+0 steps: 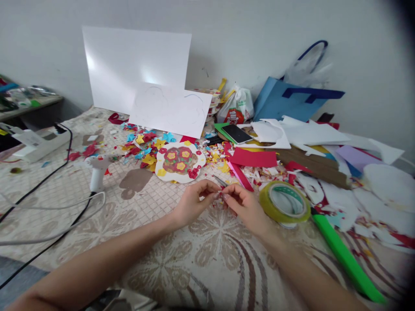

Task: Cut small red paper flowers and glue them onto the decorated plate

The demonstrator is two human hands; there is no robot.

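Over the patterned tablecloth, my left hand [197, 201] and my right hand [243, 202] meet at the fingertips. Both are closed in a pinch on a small red paper piece [221, 195], mostly hidden by the fingers. A pointed metal blade or tip [220, 180] shows just behind my right fingers; whether the right hand touches it I cannot tell. Just beyond my left hand lies a white scalloped card [168, 177] decorated with red and yellow flowers. A roll of yellow-green tape [266, 202] stands beside my right wrist.
A white hot glue gun [97, 172] with a black cord is at left, near a power strip [48, 144]. Coloured paper scraps [149, 147] spread behind the card. At right are a green strip [346, 255], a phone [237, 134], white sheets and a blue bag [275, 97].
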